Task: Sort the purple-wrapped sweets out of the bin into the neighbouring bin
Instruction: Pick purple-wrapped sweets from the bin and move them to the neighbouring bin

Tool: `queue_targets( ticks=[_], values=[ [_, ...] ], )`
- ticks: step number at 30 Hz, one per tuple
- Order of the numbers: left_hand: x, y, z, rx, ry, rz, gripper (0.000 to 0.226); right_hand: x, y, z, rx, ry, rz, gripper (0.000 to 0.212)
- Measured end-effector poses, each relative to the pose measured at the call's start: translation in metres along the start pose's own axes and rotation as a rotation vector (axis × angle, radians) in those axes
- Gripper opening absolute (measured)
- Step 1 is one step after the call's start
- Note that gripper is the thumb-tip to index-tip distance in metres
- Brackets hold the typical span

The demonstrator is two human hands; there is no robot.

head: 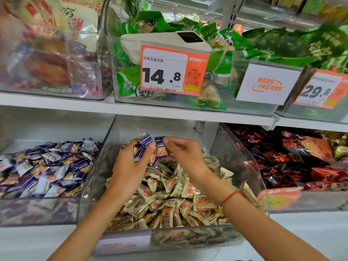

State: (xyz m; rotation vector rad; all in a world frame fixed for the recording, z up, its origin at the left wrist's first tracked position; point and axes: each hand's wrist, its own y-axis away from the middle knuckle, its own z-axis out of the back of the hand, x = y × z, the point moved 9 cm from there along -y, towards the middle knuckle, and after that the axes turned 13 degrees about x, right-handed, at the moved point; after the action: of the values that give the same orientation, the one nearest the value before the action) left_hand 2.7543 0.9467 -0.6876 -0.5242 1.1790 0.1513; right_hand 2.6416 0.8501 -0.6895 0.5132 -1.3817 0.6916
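At frame centre, the left hand (130,164) grips a bunch of purple-wrapped sweets (141,146) above the clear plastic bin (243,157) of cream-wrapped sweets (175,202); the right hand (185,153) pinches another purple sweet (159,142) in its fingers (167,141). The neighbouring clear bin (37,210) at lower left holds a purple pile (43,166).

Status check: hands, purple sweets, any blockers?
Left hand grips purple sweets; right hand pinches another. Both over the cream-sweet bin. Purple bin to the left, path open.

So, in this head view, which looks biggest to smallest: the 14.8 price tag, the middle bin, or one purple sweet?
1. Middle bin
2. 14.8 price tag
3. Purple sweet

The gaps are wide, so nearness doesn't blur the order.
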Motion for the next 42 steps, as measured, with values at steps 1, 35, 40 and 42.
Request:
queue_targets(
  ticks=[1,35,40,42],
  values=[
    [0.003,0.0,0.0,-0.002,0.024,0.016,0.024,0.001,0.0,-0.004,-0.016,0.008,0.028,0.022],
    [0.0,0.003,0.01,-0.075,0.246,0.055,0.019,-0.089,-0.034,0.037,0.403,1.281,-0.658,0.054],
    [-0.013,0.004,0.008,-0.084,0.193,0.039,0.006,-0.072,-0.051,0.004,0.165,1.091,-0.426,0.051],
    [-0.015,0.005,0.01,-0.097,0.178,0.044,0.007,-0.051,-0.041,-0.021,0.237,0.984,-0.207,0.048]
  ],
)
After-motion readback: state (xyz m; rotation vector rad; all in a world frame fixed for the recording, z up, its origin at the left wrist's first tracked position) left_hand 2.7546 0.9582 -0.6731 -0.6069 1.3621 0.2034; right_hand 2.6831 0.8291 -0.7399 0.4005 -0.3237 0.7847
